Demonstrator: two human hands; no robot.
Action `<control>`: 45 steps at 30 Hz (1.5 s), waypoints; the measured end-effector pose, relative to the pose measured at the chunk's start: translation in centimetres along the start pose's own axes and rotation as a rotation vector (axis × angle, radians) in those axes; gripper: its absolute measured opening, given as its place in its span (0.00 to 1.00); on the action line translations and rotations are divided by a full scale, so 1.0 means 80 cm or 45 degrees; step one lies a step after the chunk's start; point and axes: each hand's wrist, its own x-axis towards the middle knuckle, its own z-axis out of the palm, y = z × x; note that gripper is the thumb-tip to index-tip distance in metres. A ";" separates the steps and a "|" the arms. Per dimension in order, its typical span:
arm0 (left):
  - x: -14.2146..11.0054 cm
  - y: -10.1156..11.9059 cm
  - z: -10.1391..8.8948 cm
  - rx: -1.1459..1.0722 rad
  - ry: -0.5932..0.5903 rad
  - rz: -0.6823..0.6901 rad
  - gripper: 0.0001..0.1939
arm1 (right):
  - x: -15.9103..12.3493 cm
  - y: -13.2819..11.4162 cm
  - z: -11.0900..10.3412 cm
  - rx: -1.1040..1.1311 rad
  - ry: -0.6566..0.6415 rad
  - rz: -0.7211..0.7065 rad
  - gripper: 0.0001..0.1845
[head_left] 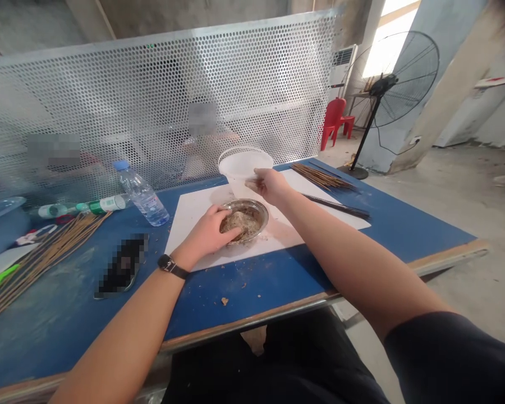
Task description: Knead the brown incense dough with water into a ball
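A small metal bowl [256, 209] holding a brown crumbly mix stands on a white sheet [193, 210] on the blue table [67, 314]. My left hand [208, 231] rests on the bowl's near-left rim with its fingers curled into the mix. My right hand [269, 184] hovers just behind the bowl, fingers pinched together at the near edge of a white plastic tub [242, 164]. What the pinch holds is too small to make out.
A clear water bottle [141, 193] stands left of the sheet. Bundles of thin sticks lie at far left [42, 252] and back right [322, 177]. A perforated metal screen [160, 95] backs the table. A standing fan [398, 78] is at the right.
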 end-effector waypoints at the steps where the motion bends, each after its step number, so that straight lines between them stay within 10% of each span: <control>1: 0.001 0.001 -0.001 0.009 -0.011 0.016 0.30 | 0.000 -0.001 0.000 0.007 -0.027 0.004 0.07; 9: 0.002 0.009 -0.013 0.026 -0.091 0.050 0.25 | -0.002 -0.002 -0.002 -0.087 -0.085 -0.006 0.14; 15: 0.002 0.010 -0.017 0.058 -0.122 0.077 0.21 | -0.022 -0.007 -0.005 -0.860 -0.052 -0.140 0.19; 20: -0.001 0.007 -0.020 -0.024 -0.083 0.096 0.24 | -0.047 -0.007 0.000 -1.637 -0.530 -0.691 0.08; 24: -0.003 -0.006 -0.032 0.003 -0.122 0.161 0.21 | -0.063 -0.003 0.002 -1.848 -1.139 -0.575 0.13; 30: -0.004 -0.021 -0.046 0.155 -0.195 0.214 0.16 | -0.071 0.011 0.014 -2.111 -1.078 -0.578 0.10; 39: -0.007 -0.012 -0.053 0.205 -0.194 0.116 0.18 | -0.049 0.024 0.013 -1.824 -0.951 -0.592 0.09; 45: -0.010 -0.019 -0.057 -0.061 0.137 0.016 0.28 | -0.048 0.026 0.007 -1.380 -0.942 -0.539 0.10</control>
